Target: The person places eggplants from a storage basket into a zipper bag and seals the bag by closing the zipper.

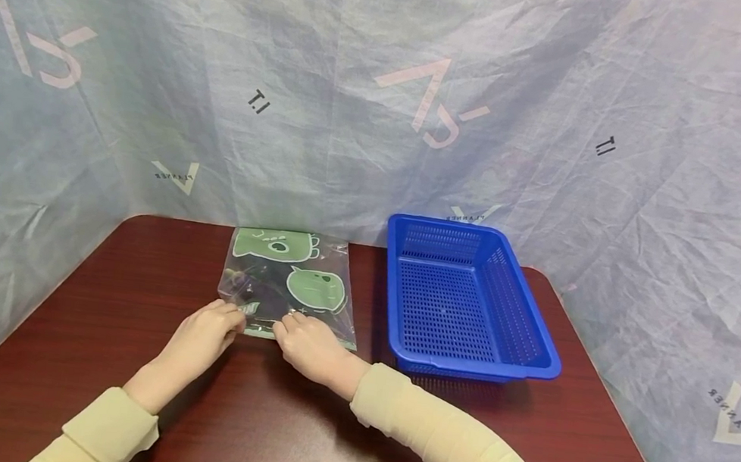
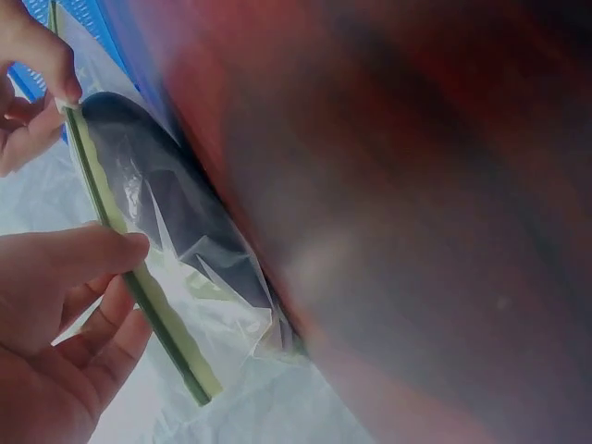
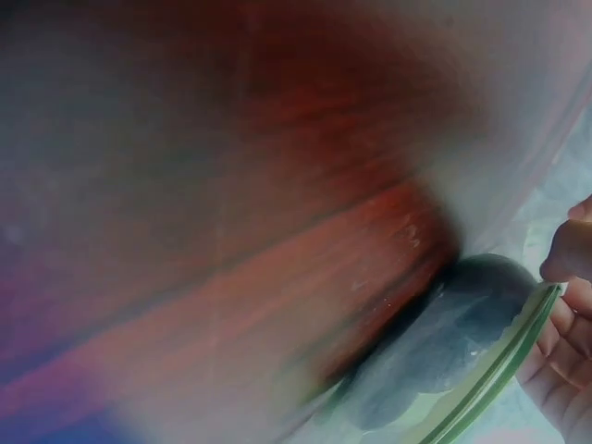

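A clear zip bag printed with green cartoon shapes lies on the table. My left hand pinches its near edge, thumb and fingers on the green zip strip in the left wrist view. Farther along that strip, my right hand pinches at a small whitish piece that looks like a slider. A dark, smooth, rounded item shows through the plastic. Its kind cannot be made out. The right wrist view has the same dark bulge beside the strip.
A blue plastic basket with perforated walls stands on the table to the right of the bag. The table is dark reddish wood. Grey printed sheeting hangs behind it and at both sides.
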`<state>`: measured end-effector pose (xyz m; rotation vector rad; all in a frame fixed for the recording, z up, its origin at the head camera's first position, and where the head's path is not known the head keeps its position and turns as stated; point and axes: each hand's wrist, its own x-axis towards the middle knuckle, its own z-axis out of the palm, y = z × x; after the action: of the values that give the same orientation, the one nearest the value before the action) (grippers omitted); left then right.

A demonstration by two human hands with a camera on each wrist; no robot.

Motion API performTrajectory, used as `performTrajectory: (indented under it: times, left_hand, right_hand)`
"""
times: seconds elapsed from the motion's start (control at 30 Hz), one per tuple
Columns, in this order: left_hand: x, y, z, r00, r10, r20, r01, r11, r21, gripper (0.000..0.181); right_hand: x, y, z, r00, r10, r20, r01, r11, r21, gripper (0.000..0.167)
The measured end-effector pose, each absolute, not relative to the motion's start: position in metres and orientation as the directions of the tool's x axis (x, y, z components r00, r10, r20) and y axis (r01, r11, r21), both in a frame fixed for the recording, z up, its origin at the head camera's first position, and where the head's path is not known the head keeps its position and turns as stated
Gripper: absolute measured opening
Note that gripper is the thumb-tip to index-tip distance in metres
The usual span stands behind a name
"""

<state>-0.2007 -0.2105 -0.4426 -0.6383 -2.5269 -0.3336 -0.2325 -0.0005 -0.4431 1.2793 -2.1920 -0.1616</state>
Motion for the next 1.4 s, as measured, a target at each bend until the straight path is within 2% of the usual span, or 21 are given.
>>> performTrajectory:
  times: [0.23,0.63,0.97,1.4]
  left_hand:
    - [-0.202,-0.214,-0.445,-0.748,0.376,0.547,0.501,0.861,0.093,0.027]
    - [-0.206,-0.218,-0.445,-0.741,0.373,0.558,0.499,0.863,0.084,0.03]
    - [-0.207,-0.22,-0.445,-0.73,0.371,0.574,0.505,0.859,0.087,0.03]
    - [-0.209,-0.22,-0.443,-0.749,0.363,0.554,0.495,0.862,0.105,0.028]
  right_hand:
    - [-0.23,0.008,-0.443,-0.376,-0.825,0.421,-0.759,0.535,0.371,0.009]
    - [-0.232,0.026,-0.445,-0.425,-0.839,0.341,-0.761,0.535,0.367,0.01]
    - [-0.232,0.038,-0.449,-0.404,-0.828,0.389,-0.755,0.542,0.369,0.011]
    - [-0.233,0.049,-0.45,-0.393,-0.838,0.379,-0.757,0.529,0.383,0.008]
